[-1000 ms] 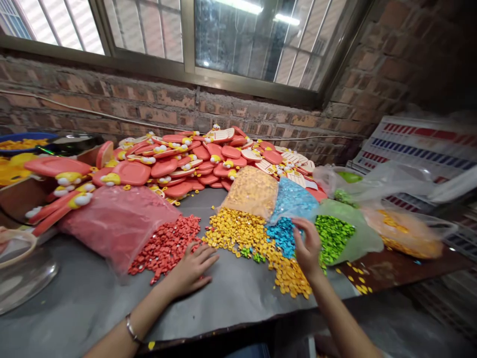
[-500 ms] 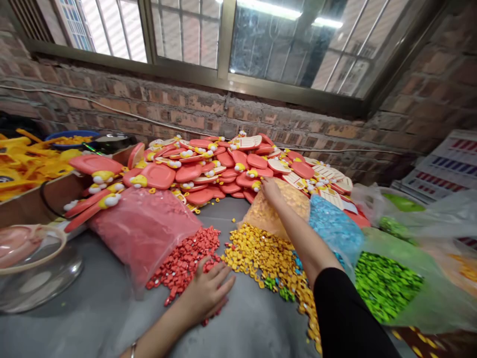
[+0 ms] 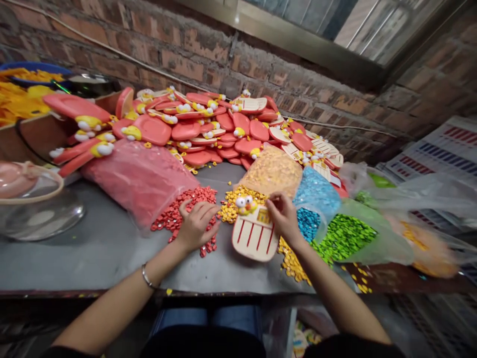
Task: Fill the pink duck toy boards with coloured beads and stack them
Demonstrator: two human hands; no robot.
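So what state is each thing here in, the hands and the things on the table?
Cream duck-faced paddle: lying flat, face up.
Right hand: fingers pinched at the paddle's top edge.
Left hand: open, resting on beads.
Red beads: loose, heaped.
Yellow beads: loose, heaped.
Coral paddles: piled up.
Pink bag: full, lying down.

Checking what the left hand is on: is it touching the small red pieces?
Touching. The head view shows the left hand pressed down on the heap of small red pieces, with pieces lying under and around its fingers.
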